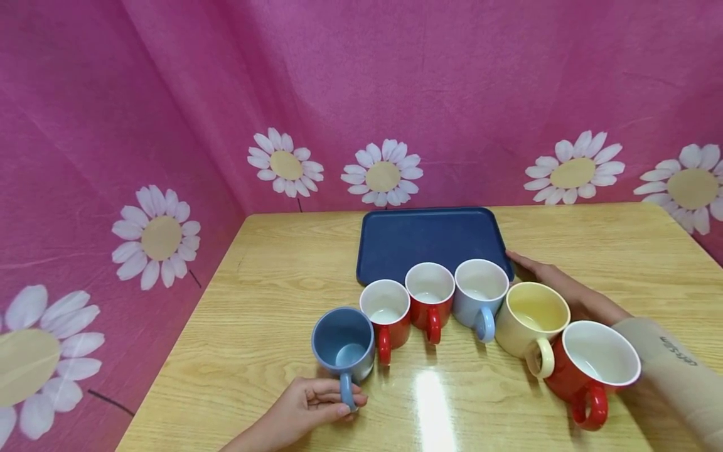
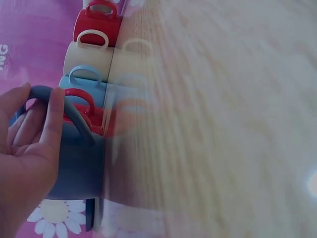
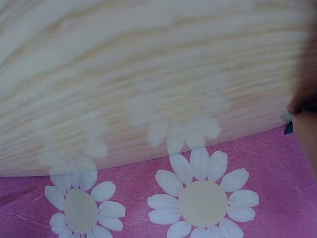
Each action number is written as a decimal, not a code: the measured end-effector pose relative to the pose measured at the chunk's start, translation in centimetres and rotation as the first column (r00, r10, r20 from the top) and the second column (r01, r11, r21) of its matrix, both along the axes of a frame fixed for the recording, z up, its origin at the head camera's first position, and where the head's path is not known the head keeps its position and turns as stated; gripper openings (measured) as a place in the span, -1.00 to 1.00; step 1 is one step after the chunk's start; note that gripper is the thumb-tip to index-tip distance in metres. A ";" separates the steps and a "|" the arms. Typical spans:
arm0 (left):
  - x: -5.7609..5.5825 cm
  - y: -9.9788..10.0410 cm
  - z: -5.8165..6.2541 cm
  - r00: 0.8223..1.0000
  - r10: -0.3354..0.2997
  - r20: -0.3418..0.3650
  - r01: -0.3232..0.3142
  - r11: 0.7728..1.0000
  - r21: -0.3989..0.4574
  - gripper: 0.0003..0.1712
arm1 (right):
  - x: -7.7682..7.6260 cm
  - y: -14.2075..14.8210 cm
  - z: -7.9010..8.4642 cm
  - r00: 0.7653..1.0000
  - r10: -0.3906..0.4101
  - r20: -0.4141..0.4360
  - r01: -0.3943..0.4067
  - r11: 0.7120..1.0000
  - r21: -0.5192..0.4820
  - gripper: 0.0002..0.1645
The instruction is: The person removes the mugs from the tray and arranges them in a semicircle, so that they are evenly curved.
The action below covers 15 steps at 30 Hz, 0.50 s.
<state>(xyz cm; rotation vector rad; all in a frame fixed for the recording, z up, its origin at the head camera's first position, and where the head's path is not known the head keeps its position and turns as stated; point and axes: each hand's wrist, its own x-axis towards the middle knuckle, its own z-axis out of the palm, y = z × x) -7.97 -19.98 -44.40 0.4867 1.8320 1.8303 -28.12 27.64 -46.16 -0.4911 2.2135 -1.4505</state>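
Note:
A row of several mugs runs from left to right in the head view. At its left end stands a grey-blue mug (image 1: 343, 339), whose handle my left hand (image 1: 307, 405) pinches between thumb and fingers; the left wrist view shows the hand (image 2: 32, 134) at that handle. Beside it are two red mugs (image 1: 398, 329) (image 1: 420, 314), a light blue mug (image 1: 469, 309), a cream mug (image 1: 511, 333) and a larger red mug (image 1: 559, 373). Behind the cream mug, my right hand (image 1: 556, 285) reaches with extended fingers to the right edge of the dark blue tray (image 1: 435, 238), partly hidden by mugs.
The tray lies flat near the back of the wooden table (image 1: 271, 276), just behind the middle mugs. A pink cloth (image 1: 452, 75) with white daisies hangs along the back and left. Light glares on the tabletop in front of the mugs.

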 end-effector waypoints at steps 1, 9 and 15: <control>0.0 0.0 0.1 1.000 0.015 0.003 -0.015 1.000 -0.023 -0.53 | 0.0 0.0 0.0 1.000 -0.001 -0.005 0.001 1.000 -0.001 -0.01; 0.0 0.1 0.2 0.997 0.083 0.004 -0.082 0.988 -0.128 -0.50 | 0.1 0.1 -0.4 1.000 0.001 0.025 0.000 0.999 -0.036 -0.09; 0.6 -0.6 0.9 0.941 0.105 -0.322 -0.200 0.940 -0.277 -0.67 | 0.1 0.3 -0.9 0.998 0.043 -0.046 -0.044 0.999 -0.020 -0.23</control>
